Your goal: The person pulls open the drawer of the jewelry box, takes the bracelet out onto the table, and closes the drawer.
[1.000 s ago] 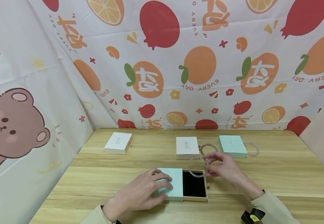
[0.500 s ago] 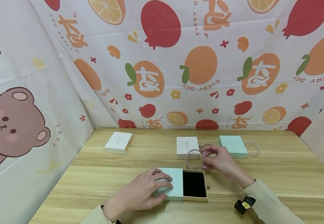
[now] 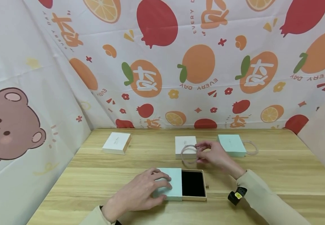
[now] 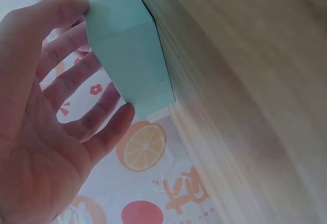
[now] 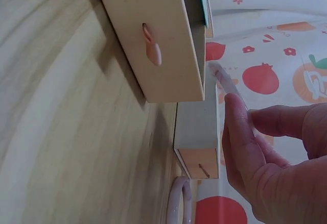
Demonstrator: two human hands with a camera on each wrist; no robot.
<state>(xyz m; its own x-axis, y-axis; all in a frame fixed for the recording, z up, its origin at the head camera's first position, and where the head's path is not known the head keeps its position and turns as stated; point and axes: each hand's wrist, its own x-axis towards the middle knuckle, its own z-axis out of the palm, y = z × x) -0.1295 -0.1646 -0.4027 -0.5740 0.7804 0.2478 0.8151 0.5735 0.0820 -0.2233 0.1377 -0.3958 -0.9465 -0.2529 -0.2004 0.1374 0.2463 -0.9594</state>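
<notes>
My left hand (image 3: 144,190) rests with spread, relaxed fingers on the sleeve of a mint-green drawer box (image 3: 173,184). Its fingertips lie against the sleeve (image 4: 130,45) in the left wrist view. The drawer (image 3: 194,198) is slid out to the right, showing a black lining and a small pull tab. Beyond the box, my right hand (image 3: 214,154) pinches a pale, translucent bangle (image 3: 182,155) between thumb and fingers. The bangle (image 5: 227,80) is held upright and overlaps a white box (image 3: 180,142) in the head view.
Another white box (image 3: 117,142) stands at the back left. At the back right is a second mint box (image 3: 231,144), with a pale bangle (image 3: 257,149) beside it. One more bangle (image 5: 174,203) lies near the white box in the right wrist view. A printed cloth (image 3: 162,75) hangs behind the table.
My right hand has carried the bangle back and left, from over the drawer to in front of the white box. The left hand and mint box keep their place.
</notes>
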